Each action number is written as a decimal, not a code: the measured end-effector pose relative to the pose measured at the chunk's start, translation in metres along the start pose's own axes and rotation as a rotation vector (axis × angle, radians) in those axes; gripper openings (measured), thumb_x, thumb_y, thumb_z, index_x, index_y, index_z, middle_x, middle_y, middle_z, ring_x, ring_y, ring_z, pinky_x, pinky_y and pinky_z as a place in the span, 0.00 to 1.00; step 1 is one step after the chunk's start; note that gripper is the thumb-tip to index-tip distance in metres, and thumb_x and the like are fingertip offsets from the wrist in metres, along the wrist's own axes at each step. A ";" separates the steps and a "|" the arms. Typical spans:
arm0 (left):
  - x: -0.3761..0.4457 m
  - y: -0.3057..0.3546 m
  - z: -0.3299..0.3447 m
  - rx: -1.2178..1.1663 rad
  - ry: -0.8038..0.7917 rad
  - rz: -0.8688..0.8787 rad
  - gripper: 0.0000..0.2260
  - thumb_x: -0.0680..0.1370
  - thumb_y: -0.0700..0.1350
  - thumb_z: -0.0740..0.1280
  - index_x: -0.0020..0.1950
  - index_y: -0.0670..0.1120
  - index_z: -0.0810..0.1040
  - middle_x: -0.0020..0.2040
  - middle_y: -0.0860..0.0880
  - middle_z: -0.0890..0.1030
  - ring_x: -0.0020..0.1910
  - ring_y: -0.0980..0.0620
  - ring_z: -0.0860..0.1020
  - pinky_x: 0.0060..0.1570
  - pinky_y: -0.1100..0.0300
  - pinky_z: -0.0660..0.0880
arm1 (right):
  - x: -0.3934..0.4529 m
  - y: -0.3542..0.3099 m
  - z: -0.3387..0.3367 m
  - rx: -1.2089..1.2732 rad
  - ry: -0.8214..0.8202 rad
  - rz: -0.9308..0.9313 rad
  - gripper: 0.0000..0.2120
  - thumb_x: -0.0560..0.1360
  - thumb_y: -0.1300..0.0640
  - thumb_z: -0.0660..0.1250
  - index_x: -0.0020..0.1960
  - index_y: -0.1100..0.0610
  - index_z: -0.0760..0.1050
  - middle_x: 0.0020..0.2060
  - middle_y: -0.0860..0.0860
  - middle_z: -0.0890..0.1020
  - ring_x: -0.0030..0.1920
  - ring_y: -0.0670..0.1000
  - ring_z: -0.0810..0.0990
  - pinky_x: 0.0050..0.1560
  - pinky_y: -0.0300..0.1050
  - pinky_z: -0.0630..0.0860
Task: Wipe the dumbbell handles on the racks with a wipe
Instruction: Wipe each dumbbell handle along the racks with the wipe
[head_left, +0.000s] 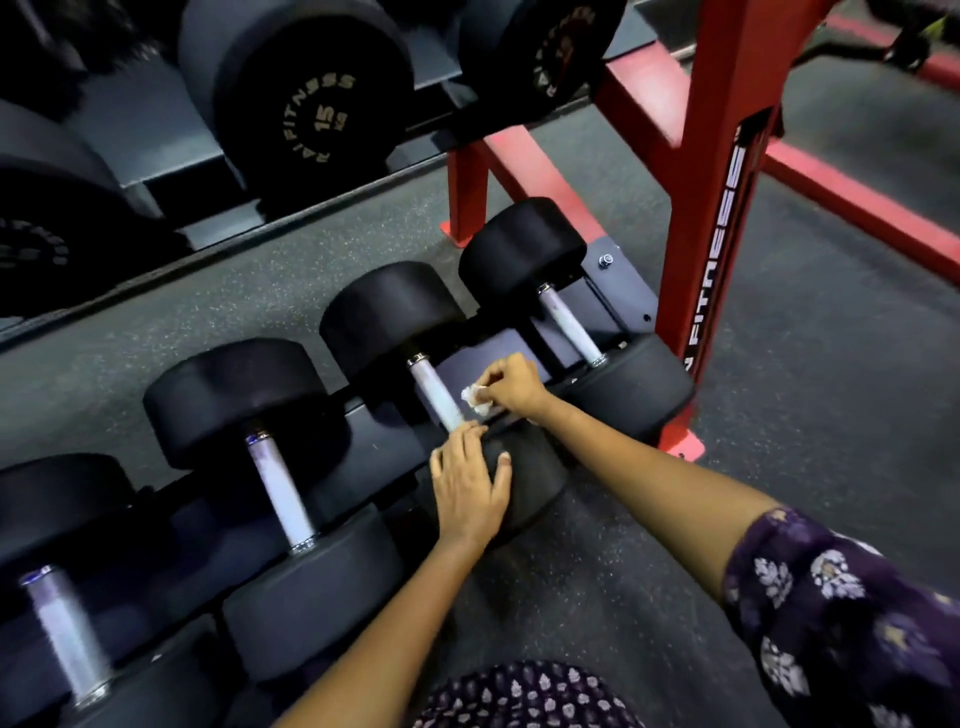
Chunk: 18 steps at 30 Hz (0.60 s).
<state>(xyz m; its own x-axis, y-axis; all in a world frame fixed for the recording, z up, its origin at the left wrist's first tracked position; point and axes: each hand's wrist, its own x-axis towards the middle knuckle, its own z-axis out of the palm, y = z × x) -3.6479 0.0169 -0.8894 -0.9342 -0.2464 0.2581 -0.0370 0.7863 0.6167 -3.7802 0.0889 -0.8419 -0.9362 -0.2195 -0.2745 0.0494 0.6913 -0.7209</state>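
1. Your left hand (470, 486) covers the near end of the dumbbell handle (434, 395), so the joint with the near weight head (535, 483) is hidden.
2. The wipe (475, 400) is mostly hidden under your right hand (511, 384); only a crumpled white edge shows.
3. The leftmost dumbbell (67, 634) is cut off by the left and bottom edges.
4. The upper-shelf dumbbell (311, 104) is blurred; its label perhaps reads 15 kg.
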 end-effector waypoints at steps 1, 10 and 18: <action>0.010 0.010 0.001 0.006 0.009 -0.031 0.22 0.75 0.53 0.56 0.61 0.40 0.74 0.59 0.43 0.77 0.58 0.42 0.76 0.59 0.45 0.71 | 0.001 0.001 -0.009 0.025 0.019 -0.037 0.06 0.67 0.63 0.74 0.42 0.65 0.83 0.40 0.59 0.84 0.39 0.42 0.76 0.36 0.32 0.69; 0.064 0.116 0.064 -0.104 -0.085 -0.160 0.23 0.75 0.53 0.56 0.61 0.39 0.73 0.60 0.42 0.75 0.58 0.40 0.74 0.62 0.48 0.66 | 0.031 0.047 -0.123 0.144 0.373 -0.005 0.05 0.68 0.65 0.71 0.42 0.66 0.82 0.37 0.63 0.83 0.38 0.49 0.77 0.39 0.43 0.72; 0.089 0.131 0.134 -0.187 -0.094 -0.288 0.20 0.81 0.52 0.58 0.66 0.40 0.72 0.64 0.42 0.74 0.63 0.42 0.73 0.65 0.51 0.66 | 0.075 0.076 -0.143 0.000 0.216 0.025 0.04 0.67 0.66 0.69 0.42 0.64 0.81 0.38 0.58 0.83 0.38 0.48 0.76 0.31 0.35 0.67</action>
<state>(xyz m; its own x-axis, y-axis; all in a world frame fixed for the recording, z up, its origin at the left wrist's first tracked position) -3.7832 0.1738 -0.8853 -0.9238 -0.3826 -0.0107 -0.2463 0.5729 0.7817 -3.8961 0.2236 -0.8266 -0.9875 -0.0503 -0.1496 0.0731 0.6945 -0.7157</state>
